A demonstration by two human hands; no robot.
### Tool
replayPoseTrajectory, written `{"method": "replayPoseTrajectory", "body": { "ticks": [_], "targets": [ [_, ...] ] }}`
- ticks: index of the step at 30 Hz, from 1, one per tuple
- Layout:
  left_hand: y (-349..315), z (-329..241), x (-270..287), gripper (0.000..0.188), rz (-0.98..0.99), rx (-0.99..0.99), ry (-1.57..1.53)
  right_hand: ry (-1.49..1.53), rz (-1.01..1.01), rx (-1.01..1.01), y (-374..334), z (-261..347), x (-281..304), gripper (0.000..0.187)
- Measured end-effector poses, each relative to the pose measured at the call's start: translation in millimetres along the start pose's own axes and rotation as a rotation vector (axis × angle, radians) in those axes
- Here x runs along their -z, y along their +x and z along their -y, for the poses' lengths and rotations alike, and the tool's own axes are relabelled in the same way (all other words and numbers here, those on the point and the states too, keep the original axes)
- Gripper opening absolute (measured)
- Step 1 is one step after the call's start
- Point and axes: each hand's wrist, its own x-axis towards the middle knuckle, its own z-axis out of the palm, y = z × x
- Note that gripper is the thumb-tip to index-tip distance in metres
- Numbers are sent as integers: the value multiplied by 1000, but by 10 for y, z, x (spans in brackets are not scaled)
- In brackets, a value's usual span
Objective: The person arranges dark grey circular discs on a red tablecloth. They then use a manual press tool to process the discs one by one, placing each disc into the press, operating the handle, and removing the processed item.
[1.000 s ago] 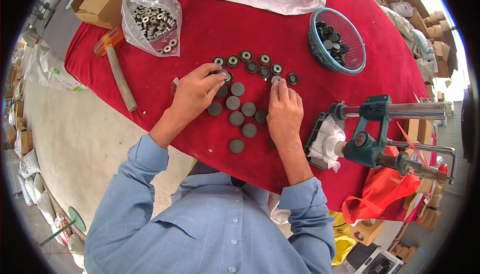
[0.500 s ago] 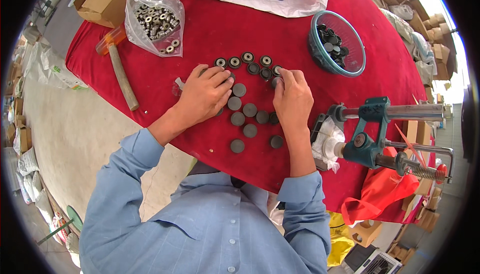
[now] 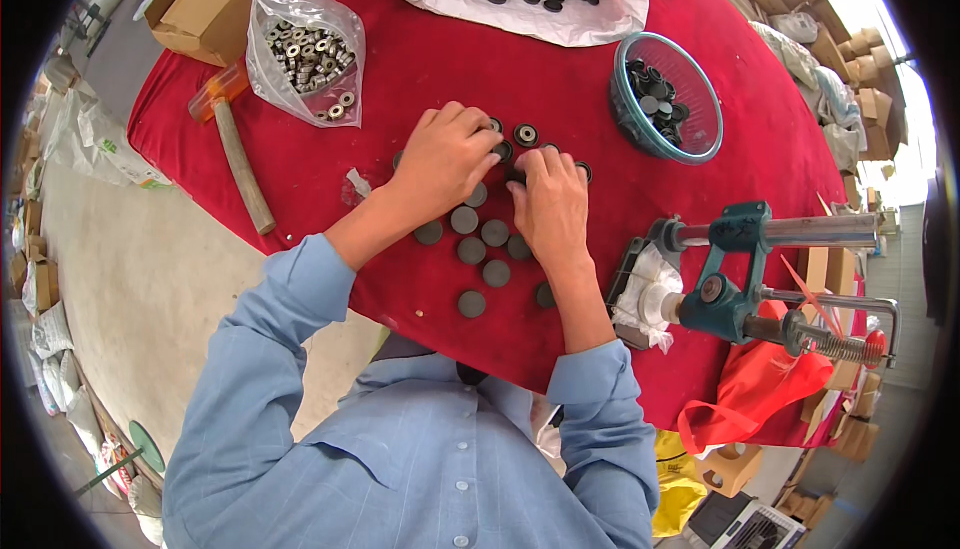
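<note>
My left hand [image 3: 447, 159] is closed at the far edge of a group of round black caps, its thumb and fingers around a black cap [image 3: 503, 152]. Beside it my right hand [image 3: 554, 205] pinches another dark cap between thumb and fingers, mostly hidden by them. Just beyond both hands lies a black cap with a metal bearing in its middle [image 3: 525, 135]; similar ones are partly covered by my fingers. Nearer to me, several plain dark caps [image 3: 471, 249] lie flat and loosely spread on the red cloth [image 3: 430, 289].
A clear bag of metal bearings [image 3: 350, 49] and a mallet [image 3: 243, 164] lie left. A white sack [image 3: 600, 34] of black caps is at the back, a blue-green basket [image 3: 716, 119] of caps at back right. A green hand press [image 3: 715, 289] stands right.
My left hand has moved right and slightly away from me, over the bearing-fitted caps. My right hand has shifted left and slightly nearer, so the hands are closer together. The view has shifted slightly.
</note>
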Motion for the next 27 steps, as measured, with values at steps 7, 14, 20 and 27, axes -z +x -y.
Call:
{"method": "replayPoseTrajectory", "body": {
  "ticks": [7, 14, 20, 27],
  "targets": [
    [120, 21, -232, 28, 180, -5, 21, 275, -255, -338, 16, -351, 242, 25],
    [166, 75, -190, 27, 107, 84, -258, 172, -238, -203, 93, -468, 74, 16],
    [29, 231, 340, 25, -89, 429, -459, 104, -148, -142, 59, -429, -61, 18],
    [-339, 404, 512, 24, -214, 576, -460, -111, -109, -24, -146, -364, -50, 39]
  ]
}}
